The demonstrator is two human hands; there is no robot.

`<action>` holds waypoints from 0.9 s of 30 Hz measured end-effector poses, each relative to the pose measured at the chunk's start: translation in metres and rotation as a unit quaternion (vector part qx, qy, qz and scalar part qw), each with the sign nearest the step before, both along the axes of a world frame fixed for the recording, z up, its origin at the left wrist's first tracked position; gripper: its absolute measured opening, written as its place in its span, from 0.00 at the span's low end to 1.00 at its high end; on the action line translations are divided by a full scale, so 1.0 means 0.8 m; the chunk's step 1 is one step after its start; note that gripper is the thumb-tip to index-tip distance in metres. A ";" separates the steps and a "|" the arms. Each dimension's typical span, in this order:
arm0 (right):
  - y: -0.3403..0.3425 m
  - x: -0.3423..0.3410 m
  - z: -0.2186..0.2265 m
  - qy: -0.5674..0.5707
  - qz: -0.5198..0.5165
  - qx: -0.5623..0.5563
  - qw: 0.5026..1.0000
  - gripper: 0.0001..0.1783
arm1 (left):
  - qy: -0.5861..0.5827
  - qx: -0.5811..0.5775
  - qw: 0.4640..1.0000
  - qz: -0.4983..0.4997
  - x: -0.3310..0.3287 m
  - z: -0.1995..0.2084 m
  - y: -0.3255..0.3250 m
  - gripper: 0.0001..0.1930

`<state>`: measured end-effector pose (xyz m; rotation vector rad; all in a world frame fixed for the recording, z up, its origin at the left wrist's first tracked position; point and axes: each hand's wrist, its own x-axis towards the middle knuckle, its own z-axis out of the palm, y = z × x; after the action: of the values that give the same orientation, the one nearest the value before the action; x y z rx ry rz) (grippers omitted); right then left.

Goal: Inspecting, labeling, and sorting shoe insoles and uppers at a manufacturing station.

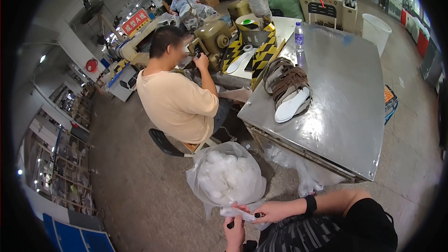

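My left hand (pixel 235 234) and my right hand (pixel 278 209) meet low in the view, both closed on one white, thin, soft-looking piece (pixel 228 212). Its exact kind is hard to make out, and fingers cover part of it. Black covers sit on some of my fingertips, and a black band circles my right wrist. Just beyond my hands stands a clear plastic bag (pixel 191 177), filled with many white, soft-looking pieces (pixel 228 172).
A metal-topped table (pixel 345 98) carries brown shoes (pixel 287 81), a white insole (pixel 292 105) and a bottle (pixel 299 37). A seated co-worker (pixel 175 98) works at a machine (pixel 212 35) to the left. A white bin (pixel 375 30) stands beyond the table.
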<state>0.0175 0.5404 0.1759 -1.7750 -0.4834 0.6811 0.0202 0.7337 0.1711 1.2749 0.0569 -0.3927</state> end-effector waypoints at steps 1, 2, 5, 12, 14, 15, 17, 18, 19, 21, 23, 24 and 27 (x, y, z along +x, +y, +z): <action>-0.003 -0.002 0.013 0.000 0.003 0.000 1.000 0.20 | 0.000 0.000 1.000 0.003 -0.001 -0.012 0.005 0.19; -0.007 -0.005 0.023 -0.028 -0.050 0.002 0.998 0.19 | -0.025 0.016 0.998 -0.058 -0.001 -0.023 0.009 0.20; -0.011 -0.005 0.000 -0.055 -0.134 0.006 0.989 0.18 | -0.019 0.090 0.981 -0.169 -0.018 -0.044 0.015 0.18; -0.020 -0.004 0.004 -0.085 -0.227 -0.045 0.969 0.13 | -0.001 0.046 0.997 -0.060 -0.013 -0.054 -0.005 0.08; -0.031 -0.005 -0.002 -0.119 -0.190 -0.058 0.973 0.11 | 0.054 -0.061 0.997 0.010 -0.012 -0.055 0.004 0.09; -0.036 -0.005 -0.004 -0.150 -0.158 -0.072 0.973 0.11 | 0.078 -0.099 0.991 0.049 -0.013 -0.047 0.004 0.10; -0.040 -0.008 0.003 -0.158 -0.141 -0.058 0.975 0.11 | 0.096 -0.113 0.989 0.022 -0.010 -0.048 0.019 0.12; -0.041 -0.007 0.011 -0.186 -0.130 -0.034 0.973 0.11 | 0.113 -0.127 0.985 -0.003 -0.007 -0.043 0.020 0.13; -0.042 -0.005 0.019 -0.215 -0.119 -0.010 0.969 0.12 | 0.105 -0.130 0.986 -0.001 -0.007 -0.038 0.016 0.13; -0.034 -0.004 0.022 -0.238 -0.106 0.024 0.965 0.12 | 0.054 0.166 0.973 -0.150 -0.014 -0.019 0.004 0.13; -0.029 -0.003 0.018 -0.288 -0.077 -0.055 0.953 0.11 | 0.041 0.208 0.955 -0.208 -0.019 0.018 -0.009 0.13; -0.029 0.002 0.019 -0.257 -0.068 -0.107 0.958 0.14 | 0.035 0.252 0.931 -0.261 -0.023 0.037 -0.015 0.13; -0.026 0.018 0.018 -0.098 -0.055 -0.153 0.982 0.15 | -0.012 0.262 0.908 -0.326 -0.021 0.007 -0.009 0.14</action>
<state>0.0320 0.5198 0.1903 -2.1569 -0.4256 0.5251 0.0034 0.7262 0.1766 1.8224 -0.3144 -0.9856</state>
